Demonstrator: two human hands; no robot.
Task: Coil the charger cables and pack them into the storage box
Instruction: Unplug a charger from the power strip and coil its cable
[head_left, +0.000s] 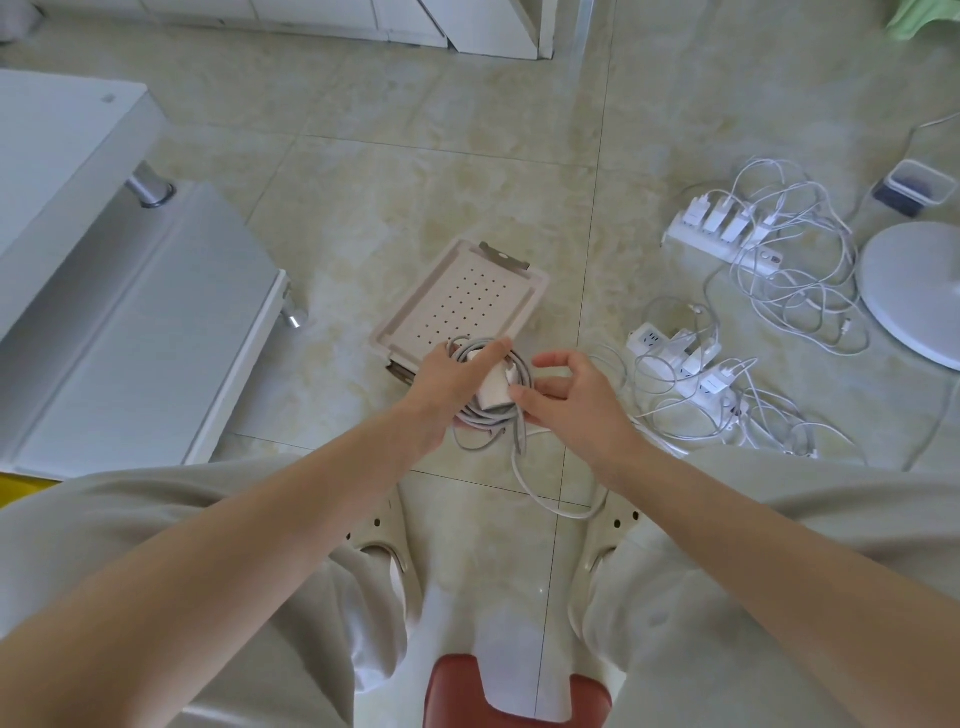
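Red stool (514, 696) comes first, down between the person's knees, with two pale slippers (384, 540) on the floor a bit past it.

Out past the slippers, both hands meet over one grey cable (483, 415). It is wound into a ring with its white plug block (493, 389) in the middle. The left hand (447, 384) holds the ring and presses the block with its fingers, likely so the loops do not spring apart. The right hand (576, 395) is half curled, with its thumb tip at the ring. It may be tucking in the end, but it is not clear if it pinches the cable. A loose tail (540, 499) hangs from the ring and lies on the floor below the hands, so the winding looks not quite done.

Just beyond the left hand's fingers lies the pink storage box (410, 306), close by so the coil can go right in. Its flat face has rows of small holes; it is hard to tell if that is a lid.

Beside the right hand lies a power strip (691, 364) with chargers in it, and a second strip (727, 244) lies farther off. White cables (795, 280) lie in a messy tangle around them, so more coiling is likely to come. A round white stand (914, 291) sits far out on that side.
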